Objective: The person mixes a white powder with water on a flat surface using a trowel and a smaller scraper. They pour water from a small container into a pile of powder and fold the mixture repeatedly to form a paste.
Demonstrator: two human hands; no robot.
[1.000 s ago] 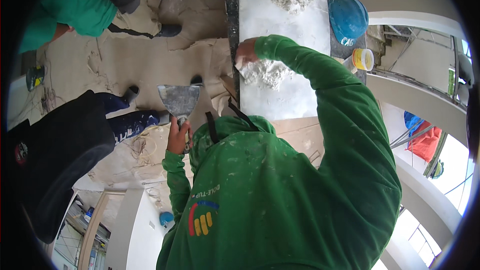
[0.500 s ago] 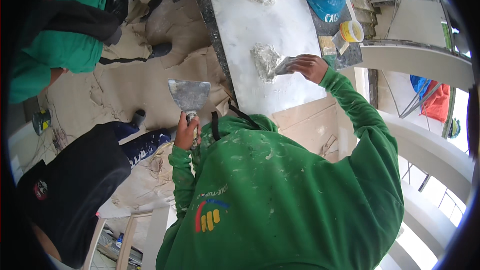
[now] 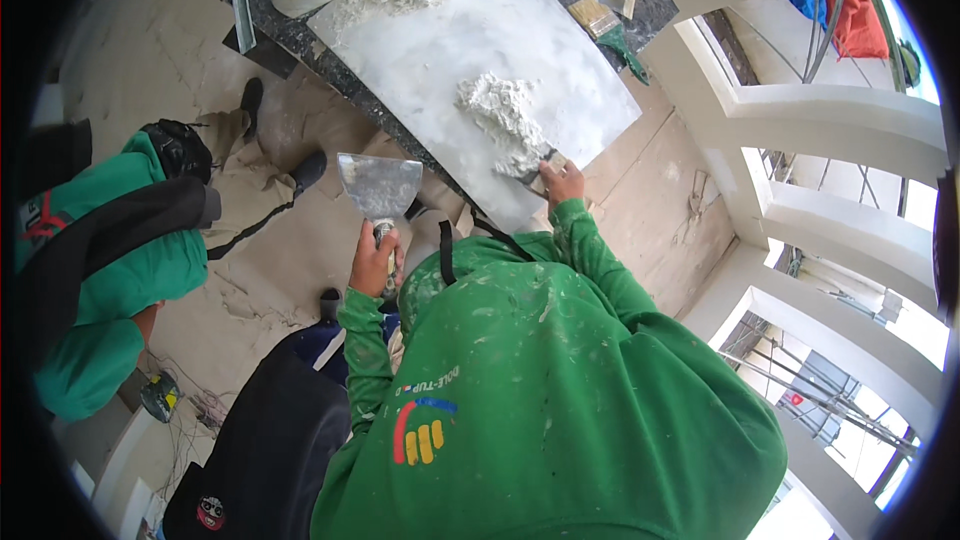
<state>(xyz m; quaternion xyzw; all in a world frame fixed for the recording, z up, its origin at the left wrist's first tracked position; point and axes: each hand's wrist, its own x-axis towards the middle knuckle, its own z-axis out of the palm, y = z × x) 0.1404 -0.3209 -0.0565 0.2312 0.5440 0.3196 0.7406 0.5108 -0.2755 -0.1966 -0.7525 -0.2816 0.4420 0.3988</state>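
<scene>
Left hand (image 3: 374, 262) holds scraper (image 3: 380, 188); white lettering (image 3: 442, 381) marks sweatshirt (image 3: 570, 390).

Broad grey scraper (image 3: 380, 186), blade forward, dark scraper (image 3: 524, 176) at edge of lumpy white paste (image 3: 498, 112)

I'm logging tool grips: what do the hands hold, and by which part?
The left hand holds a putty knife by its handle; the right hand grips a flat scraper at its near end, partly hidden.

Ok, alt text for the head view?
The right hand holds a dark flat scraper against a white paste mound on a pale board; the left hand holds a broad grey metal putty knife. Two other people are at left.
</scene>
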